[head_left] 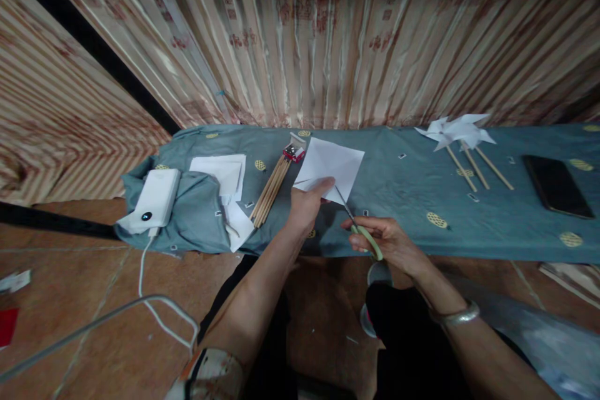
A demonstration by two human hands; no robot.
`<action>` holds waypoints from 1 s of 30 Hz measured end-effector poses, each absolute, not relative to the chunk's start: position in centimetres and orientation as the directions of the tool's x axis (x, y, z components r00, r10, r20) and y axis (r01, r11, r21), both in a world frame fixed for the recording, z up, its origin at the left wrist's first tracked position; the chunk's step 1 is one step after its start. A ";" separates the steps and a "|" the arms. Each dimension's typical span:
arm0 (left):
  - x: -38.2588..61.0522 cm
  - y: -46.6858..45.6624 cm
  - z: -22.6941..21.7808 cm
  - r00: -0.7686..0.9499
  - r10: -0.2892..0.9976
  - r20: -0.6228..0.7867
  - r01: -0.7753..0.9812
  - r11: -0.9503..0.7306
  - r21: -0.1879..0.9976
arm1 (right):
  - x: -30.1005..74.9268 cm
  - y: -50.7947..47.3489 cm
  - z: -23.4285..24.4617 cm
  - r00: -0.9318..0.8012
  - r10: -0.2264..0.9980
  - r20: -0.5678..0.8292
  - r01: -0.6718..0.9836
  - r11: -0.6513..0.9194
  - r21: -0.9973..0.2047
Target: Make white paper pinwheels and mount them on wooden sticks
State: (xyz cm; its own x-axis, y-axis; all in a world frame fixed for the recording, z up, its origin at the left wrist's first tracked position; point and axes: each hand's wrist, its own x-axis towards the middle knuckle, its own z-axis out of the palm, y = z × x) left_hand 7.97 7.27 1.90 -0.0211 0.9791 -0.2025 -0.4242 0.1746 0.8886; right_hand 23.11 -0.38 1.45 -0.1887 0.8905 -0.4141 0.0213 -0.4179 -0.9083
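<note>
My left hand point(307, 203) pinches the near corner of a creased white paper square point(330, 164) and holds it up over a blue-grey cloth point(403, 187). My right hand point(389, 240) grips green-handled scissors point(359, 228), whose blades point up-left into the lower edge of the paper. A bundle of wooden sticks point(270, 190) lies just left of the paper, with a small red and white object point(293, 152) at its far end.
Left on the cloth lie a white power bank point(157, 197) with its cable and a stack of white paper sheets point(225, 174). Finished white paper pinwheels on sticks point(457, 134) and a black phone point(557, 186) lie to the right. A curtain hangs behind.
</note>
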 end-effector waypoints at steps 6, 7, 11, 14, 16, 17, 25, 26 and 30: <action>8.0 7.3 1.9 -0.019 0.979 -0.201 -0.424 0.174 0.889 | 23.1 -0.3 1.4 -0.175 0.886 -0.428 -0.008 -0.436 -0.900; 8.0 7.3 1.8 -0.023 0.979 -0.201 -0.420 0.173 0.891 | 23.1 -0.3 1.4 -0.173 0.885 -0.432 -0.014 -0.441 -0.897; 7.9 7.3 1.8 -0.036 0.977 -0.211 -0.411 0.178 0.894 | 22.9 -0.3 1.6 -0.157 0.876 -0.455 -0.042 -0.466 -0.884; 7.9 7.3 1.8 -0.029 0.975 -0.220 -0.417 0.188 0.889 | 22.9 -0.2 1.7 -0.147 0.876 -0.459 -0.058 -0.471 -0.880; 7.8 7.3 1.9 -0.014 0.973 -0.231 -0.429 0.203 0.880 | 23.0 -0.2 1.7 -0.144 0.878 -0.456 -0.065 -0.468 -0.881; 7.8 7.3 2.0 -0.004 0.971 -0.238 -0.433 0.213 0.876 | 23.0 -0.2 1.7 -0.143 0.878 -0.457 -0.068 -0.469 -0.881; 8.1 7.1 2.1 0.030 0.969 -0.247 -0.395 0.239 0.887 | 23.3 -0.1 1.7 -0.119 0.877 -0.465 -0.074 -0.475 -0.877; 8.1 7.1 2.0 0.028 0.969 -0.247 -0.389 0.238 0.890 | 23.3 -0.1 1.7 -0.115 0.881 -0.460 -0.074 -0.469 -0.880; 8.2 7.0 1.8 0.028 0.968 -0.251 -0.366 0.243 0.898 | 23.4 -0.2 1.6 -0.109 0.889 -0.444 -0.067 -0.452 -0.890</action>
